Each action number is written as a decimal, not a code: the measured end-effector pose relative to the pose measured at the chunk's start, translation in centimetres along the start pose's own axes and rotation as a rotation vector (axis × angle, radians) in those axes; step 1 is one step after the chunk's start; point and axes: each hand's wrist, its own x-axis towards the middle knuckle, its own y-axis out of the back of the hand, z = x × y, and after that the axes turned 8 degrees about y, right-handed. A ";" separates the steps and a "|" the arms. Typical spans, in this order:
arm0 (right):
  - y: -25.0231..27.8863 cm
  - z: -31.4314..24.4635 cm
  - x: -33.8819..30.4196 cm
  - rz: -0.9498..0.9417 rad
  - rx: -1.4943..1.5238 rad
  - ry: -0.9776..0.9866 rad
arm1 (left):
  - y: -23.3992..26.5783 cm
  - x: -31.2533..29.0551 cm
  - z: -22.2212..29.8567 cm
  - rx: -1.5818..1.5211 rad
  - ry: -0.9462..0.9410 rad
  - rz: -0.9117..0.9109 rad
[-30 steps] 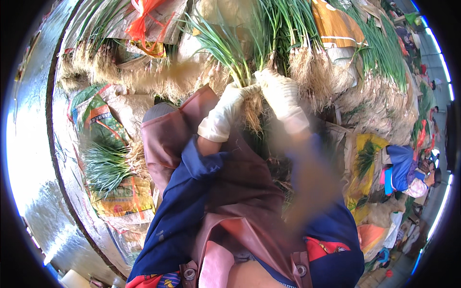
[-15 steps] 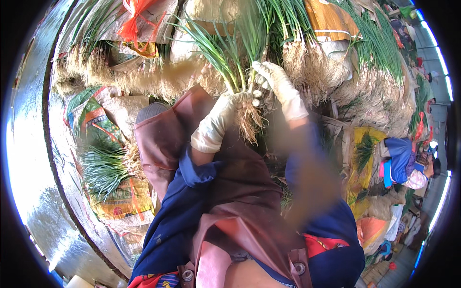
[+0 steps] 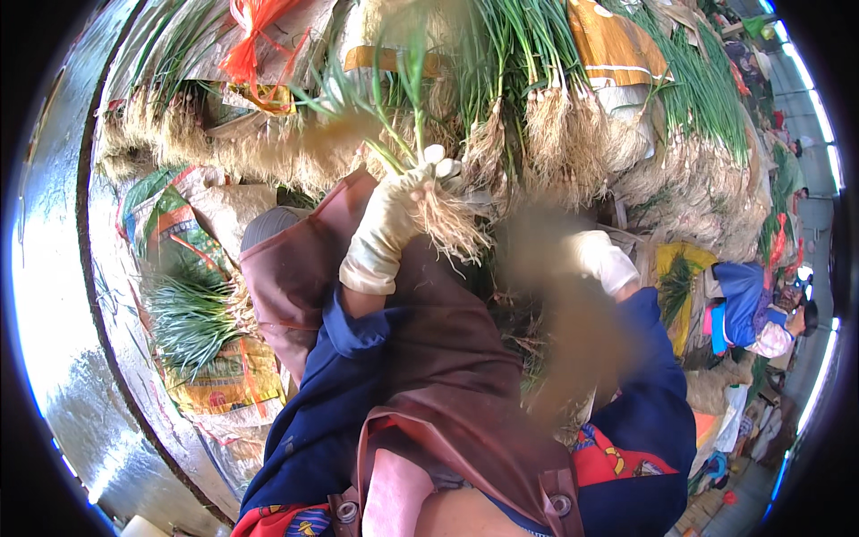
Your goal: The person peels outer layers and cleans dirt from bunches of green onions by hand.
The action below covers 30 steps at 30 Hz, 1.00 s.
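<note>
My left hand (image 3: 394,210), in a dirty white glove, grips a small bunch of green onions (image 3: 428,192) near its roots; the pale roots hang to the right and the green leaves fan up and left. My right hand (image 3: 601,258), also gloved, has dropped lower right, apart from the bunch, and looks empty, partly behind a blurred patch. A brown apron (image 3: 447,358) covers my lap beneath both hands.
A long heap of green onions (image 3: 555,116) with roots facing me runs across the top. Another pile (image 3: 192,318) lies on printed sacks at the left. An orange net bag (image 3: 255,40) hangs at the upper left. A person in blue (image 3: 752,309) crouches at the right.
My right hand let go of the bunch and moved down to the right. My left hand now holds the bunch alone, tilted with the leaves swinging left.
</note>
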 end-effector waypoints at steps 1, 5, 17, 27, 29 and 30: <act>0.1 -0.5 0.3 0.168 0.171 -0.008 | -1.0 0.0 -0.5 0.058 -0.029 0.050; 5.0 -7.1 3.5 0.738 0.046 -0.017 | 0.5 0.6 -0.6 0.197 -0.081 -0.072; 3.3 -11.6 5.8 0.747 0.232 0.274 | -3.0 1.6 -1.8 0.310 -0.140 0.158; 3.8 -9.8 8.2 0.708 1.368 0.654 | -2.5 2.0 -2.7 0.266 -0.035 0.264; 2.1 -11.6 9.2 0.509 1.103 0.865 | -0.4 1.9 -2.3 0.139 0.037 0.285; 1.3 -11.7 9.6 0.522 1.169 0.916 | -2.3 1.1 -2.4 0.070 0.066 0.324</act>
